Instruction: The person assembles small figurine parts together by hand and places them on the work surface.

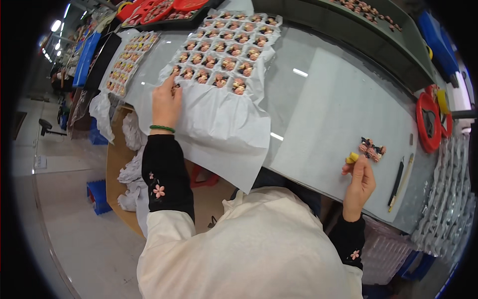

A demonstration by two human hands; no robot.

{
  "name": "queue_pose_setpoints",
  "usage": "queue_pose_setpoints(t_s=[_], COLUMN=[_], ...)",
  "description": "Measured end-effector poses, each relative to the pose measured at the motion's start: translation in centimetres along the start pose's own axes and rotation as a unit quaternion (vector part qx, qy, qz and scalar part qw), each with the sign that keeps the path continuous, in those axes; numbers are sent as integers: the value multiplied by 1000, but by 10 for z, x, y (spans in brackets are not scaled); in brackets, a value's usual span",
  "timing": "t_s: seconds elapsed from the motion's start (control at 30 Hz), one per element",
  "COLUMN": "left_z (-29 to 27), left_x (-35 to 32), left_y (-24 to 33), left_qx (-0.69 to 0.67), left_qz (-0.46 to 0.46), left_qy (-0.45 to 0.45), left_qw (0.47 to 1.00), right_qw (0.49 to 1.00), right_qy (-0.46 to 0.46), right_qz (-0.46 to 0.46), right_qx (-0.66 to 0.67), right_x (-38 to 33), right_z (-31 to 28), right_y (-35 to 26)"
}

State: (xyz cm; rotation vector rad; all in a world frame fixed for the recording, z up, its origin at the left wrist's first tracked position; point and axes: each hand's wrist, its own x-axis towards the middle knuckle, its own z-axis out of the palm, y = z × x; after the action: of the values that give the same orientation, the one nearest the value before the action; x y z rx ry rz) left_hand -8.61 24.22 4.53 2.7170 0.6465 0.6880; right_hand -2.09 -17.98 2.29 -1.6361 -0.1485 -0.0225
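My left hand (pixel 167 105), a green bracelet at its wrist, reaches to the near left corner of a white compartment tray (pixel 211 74). Its fingers close round a small dark-and-pink figurine (pixel 175 89) that they partly hide. Similar pink, cream and dark figurines (pixel 219 79) fill rows of the tray's pockets. On the right, the fingers of my right hand (pixel 359 187) are pinched together. A small yellow piece (pixel 352 158) shows at their tips; whether it is worn or held is unclear. Just beyond lies a cluster of pink-and-dark figurines (pixel 372 149).
White sheeting (pixel 219 124) hangs over the table's front edge. A second tray (pixel 130 60) with yellow-pink pieces stands left. A black pen-like tool (pixel 397 182) and a thin brush-like stick (pixel 402 182) lie right. Red-rimmed round containers (pixel 428 122) and stacked clear trays (pixel 445 199) are farther right.
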Motion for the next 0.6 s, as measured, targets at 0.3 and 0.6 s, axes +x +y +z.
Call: queue_pose_setpoints(t_s=[0.3, 0.6], left_z=[46, 28], left_x=[-7, -10], left_y=[-17, -3], left_qx=[134, 185], left_qz=[59, 2], left_qy=[-8, -78], left_qw=[989, 980], right_qw=[998, 980], right_qy=[1, 161], right_qz=[-51, -83], right_qx=[-45, -79], right_x=[-6, 15], right_z=[-13, -69], right_y=[-5, 2])
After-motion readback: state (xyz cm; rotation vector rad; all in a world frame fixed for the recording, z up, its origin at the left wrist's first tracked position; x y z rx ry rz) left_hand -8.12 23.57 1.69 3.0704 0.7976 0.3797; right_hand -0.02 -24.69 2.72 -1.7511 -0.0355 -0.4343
